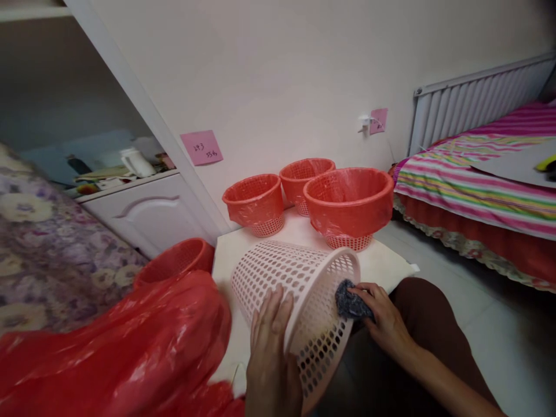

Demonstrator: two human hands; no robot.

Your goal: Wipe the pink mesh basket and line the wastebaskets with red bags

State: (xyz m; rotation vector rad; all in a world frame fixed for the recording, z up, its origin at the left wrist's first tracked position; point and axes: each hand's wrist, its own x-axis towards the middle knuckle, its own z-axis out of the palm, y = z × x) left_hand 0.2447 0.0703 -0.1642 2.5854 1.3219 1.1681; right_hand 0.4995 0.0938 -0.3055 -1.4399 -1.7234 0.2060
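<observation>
A pale pink perforated basket (295,289) lies on its side on a low white table (386,263), its base pointing up and away. My left hand (271,341) rests flat on the basket's wall and steadies it. My right hand (380,315) presses a dark grey cloth (351,302) against the basket's rim. Behind it, three red baskets (347,202) lined with red plastic bags stand upright on the table.
A heap of red plastic bags (130,347) fills the lower left, with another red basket (178,260) behind it. A bed with a striped cover (469,179) stands at right, a floral cover (52,249) at left. White cabinet (147,211) and pink notes (201,147) are on the wall.
</observation>
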